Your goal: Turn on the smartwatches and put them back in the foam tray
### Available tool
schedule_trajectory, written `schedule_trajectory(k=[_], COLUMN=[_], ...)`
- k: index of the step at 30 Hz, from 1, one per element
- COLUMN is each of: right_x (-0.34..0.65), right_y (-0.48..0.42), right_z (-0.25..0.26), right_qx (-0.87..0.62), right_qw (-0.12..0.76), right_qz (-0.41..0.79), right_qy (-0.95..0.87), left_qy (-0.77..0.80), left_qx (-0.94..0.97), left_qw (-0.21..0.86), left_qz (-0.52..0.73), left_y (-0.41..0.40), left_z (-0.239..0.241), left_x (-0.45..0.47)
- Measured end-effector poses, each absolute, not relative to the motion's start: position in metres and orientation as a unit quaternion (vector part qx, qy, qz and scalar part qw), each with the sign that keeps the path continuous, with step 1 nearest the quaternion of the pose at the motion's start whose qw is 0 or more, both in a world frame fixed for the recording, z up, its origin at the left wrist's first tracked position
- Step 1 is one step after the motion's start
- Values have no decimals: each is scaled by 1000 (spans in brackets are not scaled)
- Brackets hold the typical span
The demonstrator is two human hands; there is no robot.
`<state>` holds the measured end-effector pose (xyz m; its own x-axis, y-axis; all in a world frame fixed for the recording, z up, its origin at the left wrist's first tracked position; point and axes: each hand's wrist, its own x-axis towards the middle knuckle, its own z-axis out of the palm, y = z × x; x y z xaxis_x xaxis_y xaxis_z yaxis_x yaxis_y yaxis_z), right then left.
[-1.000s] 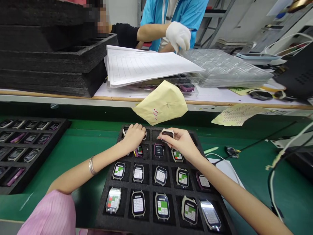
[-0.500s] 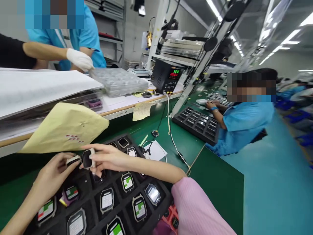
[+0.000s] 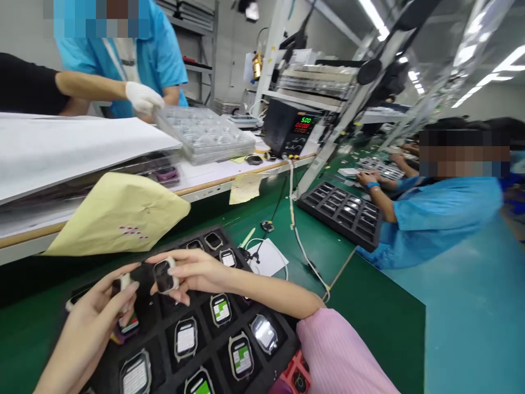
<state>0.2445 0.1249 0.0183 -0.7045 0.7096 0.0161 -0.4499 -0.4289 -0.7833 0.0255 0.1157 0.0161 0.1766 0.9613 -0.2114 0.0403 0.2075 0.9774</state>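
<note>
My left hand (image 3: 110,306) pinches a small light-rimmed watch case (image 3: 124,282) between thumb and fingers, partly covered by them. Close beside it, my right hand (image 3: 194,273) grips a second watch case (image 3: 164,275) whose dark screen faces me. Both are held just above a black foam tray (image 3: 164,339) with square pockets. Several watch cases lie in the pockets; one (image 3: 186,338) shows a white screen, and another (image 3: 240,355) is partly green. Under my left hand, a watch case with a purple and yellow edge (image 3: 118,335) is half hidden.
A yellow paper sheet (image 3: 118,213) hangs over the shelf edge behind the tray. Cables and white paper (image 3: 270,258) lie to the right, below a power supply (image 3: 289,128). A co-worker in blue (image 3: 443,202) sits beside another black tray (image 3: 340,213). A white-gloved hand (image 3: 143,98) touches clear plastic trays (image 3: 209,134).
My left hand has turned its watch case from lying flat to more upright. The right hand still holds its case. The whole view has shifted slightly, and the gloved hand has moved little.
</note>
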Motion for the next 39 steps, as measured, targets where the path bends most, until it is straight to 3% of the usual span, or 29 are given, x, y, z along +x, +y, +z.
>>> schedule_trajectory(k=[14,39], right_x=[238,237], right_y=[128,124], right_z=[32,35], right_qx=[-232,-245], right_qw=[375,365], right_qz=[786,771], right_qy=[-434,-462], left_qy=[496,465], left_qx=[684,703], left_qw=[350,356], left_qz=[405,403], left_y=[97,97], left_z=[32,29], left_x=[36,33])
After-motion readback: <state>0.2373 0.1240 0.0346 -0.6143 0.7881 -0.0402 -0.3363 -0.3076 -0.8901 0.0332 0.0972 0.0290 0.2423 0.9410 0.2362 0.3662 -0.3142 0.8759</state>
